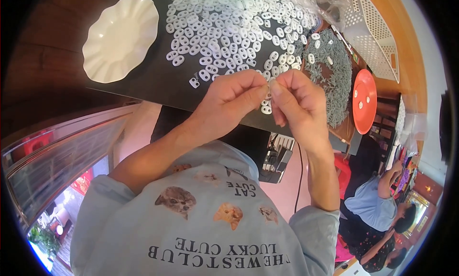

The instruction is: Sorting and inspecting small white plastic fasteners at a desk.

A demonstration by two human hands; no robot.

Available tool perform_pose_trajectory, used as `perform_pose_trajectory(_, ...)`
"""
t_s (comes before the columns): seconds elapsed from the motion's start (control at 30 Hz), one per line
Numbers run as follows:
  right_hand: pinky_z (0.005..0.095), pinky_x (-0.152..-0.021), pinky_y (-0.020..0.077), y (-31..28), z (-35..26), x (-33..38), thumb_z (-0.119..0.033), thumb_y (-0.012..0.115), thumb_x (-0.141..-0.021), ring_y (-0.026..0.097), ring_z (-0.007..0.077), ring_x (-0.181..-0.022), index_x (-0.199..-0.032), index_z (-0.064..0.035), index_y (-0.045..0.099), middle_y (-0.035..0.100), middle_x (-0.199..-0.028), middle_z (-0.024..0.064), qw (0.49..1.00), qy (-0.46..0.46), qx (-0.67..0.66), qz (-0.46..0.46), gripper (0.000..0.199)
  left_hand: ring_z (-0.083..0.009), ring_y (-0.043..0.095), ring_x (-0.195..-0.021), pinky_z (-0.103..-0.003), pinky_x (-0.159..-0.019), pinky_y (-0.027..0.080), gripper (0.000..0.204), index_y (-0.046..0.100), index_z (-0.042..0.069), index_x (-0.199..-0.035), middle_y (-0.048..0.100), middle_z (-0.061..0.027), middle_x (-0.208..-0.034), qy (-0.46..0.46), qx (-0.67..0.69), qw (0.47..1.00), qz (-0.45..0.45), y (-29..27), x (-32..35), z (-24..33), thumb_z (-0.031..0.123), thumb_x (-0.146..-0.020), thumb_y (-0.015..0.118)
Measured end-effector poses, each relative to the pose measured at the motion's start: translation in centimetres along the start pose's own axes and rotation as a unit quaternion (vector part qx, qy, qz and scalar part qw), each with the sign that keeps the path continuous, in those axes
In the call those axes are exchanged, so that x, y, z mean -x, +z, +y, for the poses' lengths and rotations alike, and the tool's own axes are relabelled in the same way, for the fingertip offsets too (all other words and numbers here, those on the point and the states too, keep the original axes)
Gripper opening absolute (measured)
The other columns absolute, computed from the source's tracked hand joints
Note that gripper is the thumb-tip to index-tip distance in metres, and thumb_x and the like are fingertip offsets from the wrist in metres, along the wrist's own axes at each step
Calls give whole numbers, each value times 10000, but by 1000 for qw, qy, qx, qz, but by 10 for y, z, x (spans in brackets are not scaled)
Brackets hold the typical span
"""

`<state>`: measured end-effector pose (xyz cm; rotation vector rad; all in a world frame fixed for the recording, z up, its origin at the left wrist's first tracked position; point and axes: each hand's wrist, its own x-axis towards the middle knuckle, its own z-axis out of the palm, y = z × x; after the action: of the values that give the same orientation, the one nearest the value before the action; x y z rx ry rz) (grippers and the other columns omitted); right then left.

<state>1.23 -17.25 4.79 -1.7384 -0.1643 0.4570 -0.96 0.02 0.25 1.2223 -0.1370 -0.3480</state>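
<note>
My left hand (234, 98) and my right hand (301, 104) meet in front of me above the near edge of the dark table (148, 87). Each is closed in a pinch, thumb against fingers, with the tips almost touching. Whatever lies between them is too small and too covered to make out. Just beyond and beneath the fingers spread many small white oval plastic pieces (205, 39), each with two holes. To the right of my right hand lies a heap of tiny grey-green pieces (330, 80), with a few white ovals on it.
A cream dish with a wavy rim (119, 41) stands at the far left. On the right are a red plate (364, 101) holding a few white pieces and a white perforated basket (370, 32). Clear plastic bags (330, 5) lie at the back. Other people (375, 204) are at the lower right.
</note>
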Motion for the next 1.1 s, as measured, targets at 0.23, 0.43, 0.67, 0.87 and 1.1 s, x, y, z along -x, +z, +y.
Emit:
perform_pose_trajectory(0.23,213,-501,416,-6,-3,-3,-142,530,-967,513,78,-537,-903,-8,540,562,-711,25,997,25,-66,-43,149,-13,387,-626,-171,-543,296,144,597,39,-959,502,45,-733,12,60,998,-12,-1,-1,-2,164,-974,527)
perform_pose_trajectory(0.43,210,-536,427,-6,1,-2,-163,516,-977,509,66,-565,-927,-13,545,577,-766,24,997,-9,33,-72,161,-15,393,-626,-177,-548,309,138,592,35,-942,515,40,-741,9,43,999,-9,-2,3,-1,155,-971,532)
perform_pose_trajectory(0.67,309,-610,469,-61,13,-72,-175,571,-926,594,177,-687,-959,-13,581,587,-776,92,887,-181,424,28,166,0,416,-665,-174,-563,322,139,588,56,-874,512,60,-743,-12,38,999,28,-12,1,-3,160,-953,542)
perform_pose_trajectory(0.87,400,-700,481,-41,19,-101,-111,598,-852,614,340,-802,-939,-31,590,625,-860,151,806,-178,563,40,118,-1,421,-680,-179,-582,340,138,582,47,-891,512,58,-751,-67,36,996,35,-14,7,-1,161,-956,540)
perform_pose_trajectory(1.1,389,-697,481,-46,17,-105,-124,637,-830,620,321,-807,-939,-30,585,619,-885,141,827,-220,516,40,153,-6,427,-695,-184,-599,353,135,575,36,-887,502,58,-752,-18,38,998,35,-14,5,-2,143,-959,533)
